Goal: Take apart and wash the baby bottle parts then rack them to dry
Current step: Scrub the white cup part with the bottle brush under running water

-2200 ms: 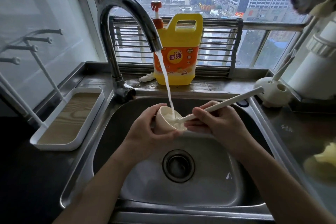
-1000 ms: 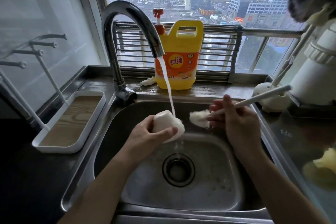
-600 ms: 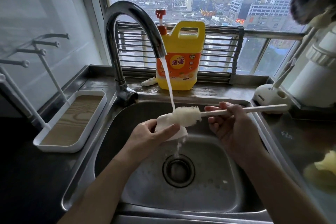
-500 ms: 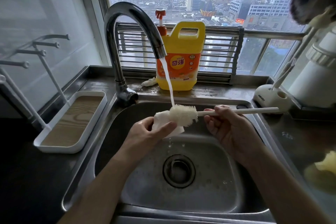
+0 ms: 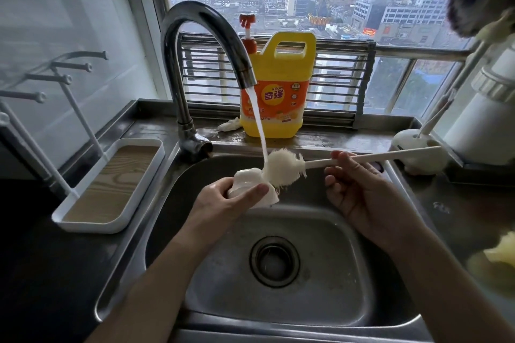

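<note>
Yellow jug (image 5: 278, 108) reads KEON 奇强; left hand (image 5: 223, 205) grips cap (image 5: 246, 179).

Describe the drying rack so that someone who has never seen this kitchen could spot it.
Start at the stainless steel sink and look left of its curved chrome faucet. On the dark counter sits a white rectangular tray with a wood-grain floor. From it rise thin white rods tipped with round knobs, unlike anything nearby.
</note>
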